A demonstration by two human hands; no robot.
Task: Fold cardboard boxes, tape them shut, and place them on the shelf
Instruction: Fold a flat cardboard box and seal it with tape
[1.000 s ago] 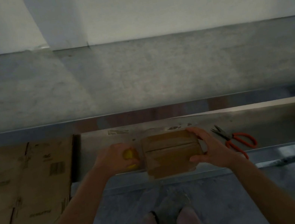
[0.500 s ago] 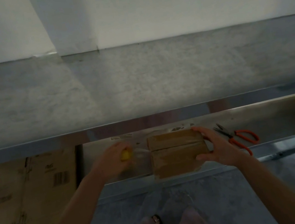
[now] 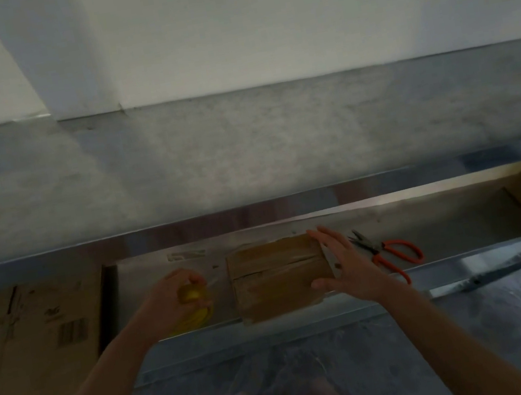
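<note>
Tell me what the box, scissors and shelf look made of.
Box: matte brown cardboard, flap seam showing; glossy patches suggest clear tape. Scissors: dark metal blades, orange handles, probably plastic. Shelf: likely sheet metal, grey with a dull sheen and bright reflections on its front lip.

No text can be read. The flat brown cardboard sheets (image 3: 34, 341) at the left carry dark printed words, a logo mark and a barcode-like striped block (image 3: 72, 331). All are too blurred to decipher. A pale sticker (image 3: 186, 255) on the back wall of the grey metal shelf (image 3: 464, 217) is likewise illegible.
</note>
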